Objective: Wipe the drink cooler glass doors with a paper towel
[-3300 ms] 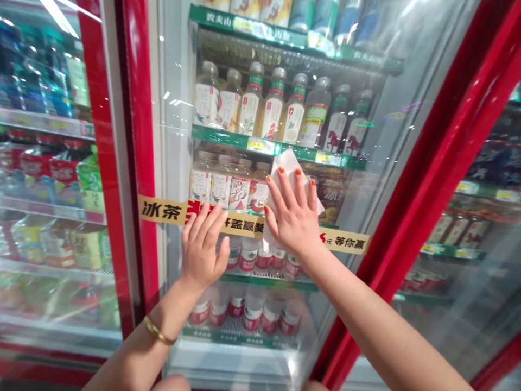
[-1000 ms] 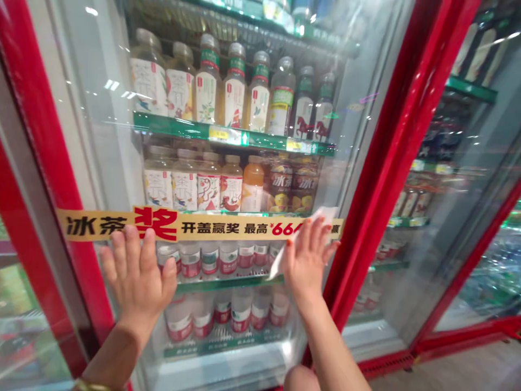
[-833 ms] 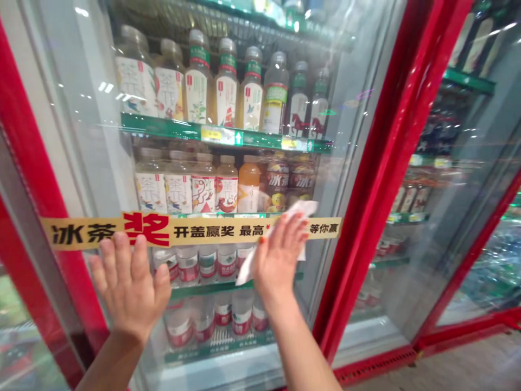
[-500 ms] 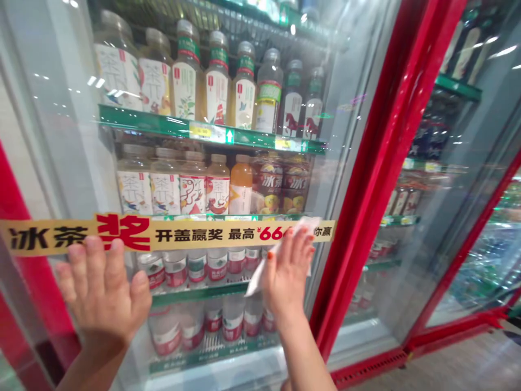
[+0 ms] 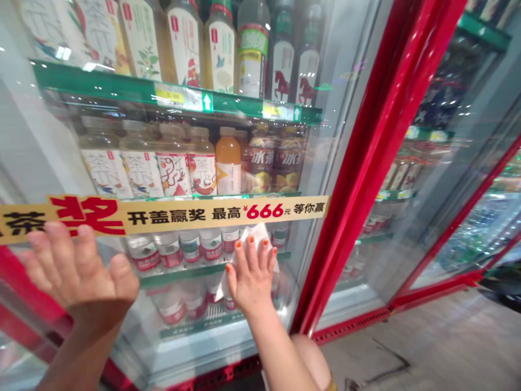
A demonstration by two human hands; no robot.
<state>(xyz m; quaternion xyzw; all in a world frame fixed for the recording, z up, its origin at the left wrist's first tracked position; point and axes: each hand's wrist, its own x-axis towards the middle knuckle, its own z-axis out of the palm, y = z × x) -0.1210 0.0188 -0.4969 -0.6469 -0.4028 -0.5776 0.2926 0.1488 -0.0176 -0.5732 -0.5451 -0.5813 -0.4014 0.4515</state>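
My right hand [image 5: 253, 279] lies with fingers spread over a white tissue [image 5: 257, 234], holding it flat against the glass door [image 5: 342, 141] of a drinks fridge, just below the yellow promotional strip [image 5: 183, 215]. Orange polish shows on its nails. My left hand [image 5: 83, 271] is raised at the left with fingers stretched out and nothing in it. Its fingertips overlap the left part of the strip; whether they touch the glass I cannot tell. Most of the tissue is hidden under my right palm and fingers.
Behind the glass, bottles [image 5: 195, 157] stand in rows on shelves with green edges [image 5: 179, 98]. A red door frame [image 5: 378, 152] runs up the right side, with another glass-fronted fridge [image 5: 366, 282] beyond it. A knee [image 5: 311, 355] shows low, above the grey floor [image 5: 439, 347].
My right hand and the tissue have moved left and off the strip's number, which now shows in full. The view has come closer to the door. My left hand stays spread.
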